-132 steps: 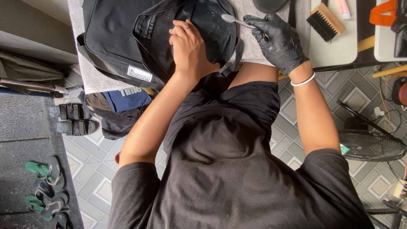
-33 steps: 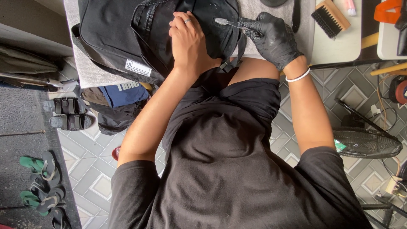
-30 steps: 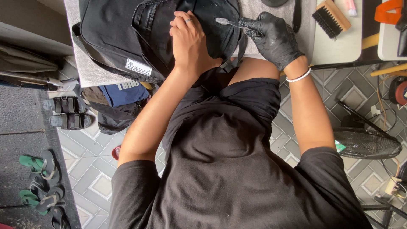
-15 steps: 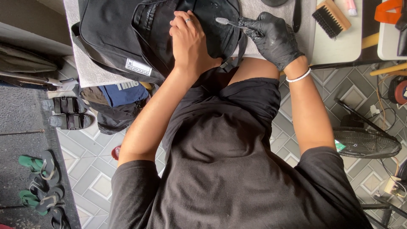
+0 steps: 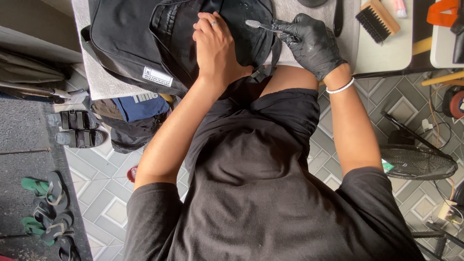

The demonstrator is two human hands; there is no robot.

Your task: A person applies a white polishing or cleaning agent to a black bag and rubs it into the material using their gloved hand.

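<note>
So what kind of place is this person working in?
Probably a home work corner: tiled floor with sandals, a fan, and a table holding a black backpack and scrub brush.

The bare left hand (image 5: 215, 46) presses flat on the black backpack (image 5: 125, 38) on the table (image 5: 382, 53); the gloved right hand (image 5: 311, 43) grips a toothbrush (image 5: 258, 25) against the fabric.

Even, soft daylight; no hard shadows. Sharp focus throughout. Faint sheen on the glove (image 5: 314, 43). Black bag (image 5: 145, 34) loses detail. Mild edge stretching.
</note>
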